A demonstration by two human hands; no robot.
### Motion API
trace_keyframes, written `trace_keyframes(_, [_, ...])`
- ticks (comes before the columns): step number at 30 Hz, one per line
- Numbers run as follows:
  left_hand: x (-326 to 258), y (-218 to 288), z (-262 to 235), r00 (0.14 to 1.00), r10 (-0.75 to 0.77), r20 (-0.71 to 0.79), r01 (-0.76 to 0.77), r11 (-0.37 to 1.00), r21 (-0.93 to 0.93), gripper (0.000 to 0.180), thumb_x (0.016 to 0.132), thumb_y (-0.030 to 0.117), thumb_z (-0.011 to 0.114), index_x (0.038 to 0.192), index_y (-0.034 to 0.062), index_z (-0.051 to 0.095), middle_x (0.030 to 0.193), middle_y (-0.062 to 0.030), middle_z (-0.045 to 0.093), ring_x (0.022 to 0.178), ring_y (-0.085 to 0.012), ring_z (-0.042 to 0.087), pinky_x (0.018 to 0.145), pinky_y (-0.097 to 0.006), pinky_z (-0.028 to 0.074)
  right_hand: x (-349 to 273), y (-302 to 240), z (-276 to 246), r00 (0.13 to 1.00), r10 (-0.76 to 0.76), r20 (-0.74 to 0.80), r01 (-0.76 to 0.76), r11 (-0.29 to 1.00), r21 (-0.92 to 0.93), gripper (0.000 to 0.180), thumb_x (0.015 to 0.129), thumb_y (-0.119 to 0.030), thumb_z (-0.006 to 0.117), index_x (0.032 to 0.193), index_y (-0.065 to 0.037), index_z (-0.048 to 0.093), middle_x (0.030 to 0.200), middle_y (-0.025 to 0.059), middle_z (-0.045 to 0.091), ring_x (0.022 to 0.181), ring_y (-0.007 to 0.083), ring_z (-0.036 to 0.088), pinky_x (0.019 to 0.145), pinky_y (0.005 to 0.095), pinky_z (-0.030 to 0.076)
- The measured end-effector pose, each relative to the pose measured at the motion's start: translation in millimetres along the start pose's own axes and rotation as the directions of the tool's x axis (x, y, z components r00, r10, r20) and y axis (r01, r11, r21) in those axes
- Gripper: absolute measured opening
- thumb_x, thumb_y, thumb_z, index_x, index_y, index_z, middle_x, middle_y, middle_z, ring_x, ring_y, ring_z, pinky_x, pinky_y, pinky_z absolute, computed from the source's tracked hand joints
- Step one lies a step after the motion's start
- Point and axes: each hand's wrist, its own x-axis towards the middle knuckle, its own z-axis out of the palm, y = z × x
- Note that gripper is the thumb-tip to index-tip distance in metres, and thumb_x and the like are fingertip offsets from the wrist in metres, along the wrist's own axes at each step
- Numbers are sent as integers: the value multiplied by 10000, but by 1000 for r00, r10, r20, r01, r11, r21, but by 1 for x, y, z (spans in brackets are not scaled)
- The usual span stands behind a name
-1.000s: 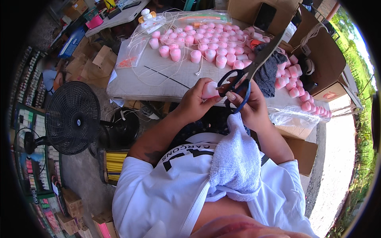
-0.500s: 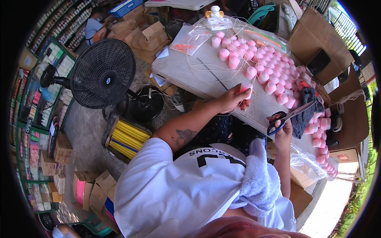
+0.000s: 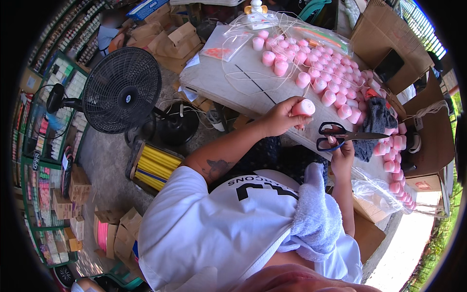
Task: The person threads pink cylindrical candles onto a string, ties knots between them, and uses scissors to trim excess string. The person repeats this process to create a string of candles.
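In my left hand (image 3: 281,117), closed over the table's front edge, sits a short pink candle (image 3: 303,107), its pale round end turned up toward me. My right hand (image 3: 342,155) grips a pair of scissors (image 3: 351,135) by the dark blue handles. Their blades point to the right, across a dark grey cloth (image 3: 381,118). A small gap separates the candle from the scissors' handles. Beyond both hands, many similar pink candles (image 3: 333,87) stand packed together on the white table (image 3: 214,80).
Thin white cords (image 3: 237,73) loop over the table, near a thin dark rod (image 3: 255,82). A black fan (image 3: 121,90) stands to the left, above a crate of yellow sticks (image 3: 156,166). Cardboard boxes (image 3: 430,136) line the right side. Another person (image 3: 108,36) sits at far left.
My left hand has tipped the candle so its round end faces me. The scissors have swung from pointing up and right to nearly level, and my right hand has shifted slightly left.
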Motion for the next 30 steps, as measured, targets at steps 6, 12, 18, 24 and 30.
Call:
trace_keyframes(6, [-12, 31, 8, 935, 355, -19, -281, 770, 572, 459, 784, 69, 718, 1177, 23, 484, 1023, -55, 593, 938, -106, 554, 824, -257, 468, -6, -89, 6, 836, -547, -40, 535, 829, -164, 354, 929, -194, 533, 1210, 15, 487, 1185, 153, 550, 996, 202, 569, 837, 309, 464])
trace_keyframes(12, [-19, 41, 19, 893, 450, -13, -346, 704, 620, 449, 782, 51, 713, 1168, 22, 487, 1030, -61, 592, 940, -115, 554, 820, -264, 463, -12, -109, 26, 784, -614, -90, 620, 783, 60, 416, 929, -216, 530, 1256, 18, 421, 1153, 192, 555, 943, 198, 573, 799, 300, 482])
trace_keyframes(18, [-22, 42, 24, 911, 410, -42, -319, 766, 559, 433, 797, 63, 702, 1171, 24, 489, 1052, -67, 575, 959, -121, 541, 850, -266, 441, -21, -102, 41, 842, -537, 38, 539, 841, -44, 353, 925, -182, 534, 1191, 37, 456, 1135, 178, 566, 1009, 231, 566, 897, 356, 428])
trace_keyframes(24, [-20, 41, 29, 882, 470, 13, -367, 670, 645, 440, 782, 92, 716, 1160, 26, 499, 1026, -93, 586, 929, -173, 568, 822, -292, 456, -23, -110, 44, 768, -640, 21, 640, 765, -78, 305, 909, -163, 552, 1157, 3, 496, 1132, 165, 565, 1023, 241, 561, 860, 348, 454])
trace_keyframes(30, [-23, 39, 20, 871, 490, 18, -358, 610, 706, 461, 752, 94, 726, 1152, 34, 505, 1030, -146, 584, 930, -279, 599, 785, -352, 481, -20, -115, 57, 810, -583, -70, 587, 802, 112, 207, 925, -89, 485, 1117, -14, 486, 1106, 155, 568, 1016, 212, 552, 836, 328, 451])
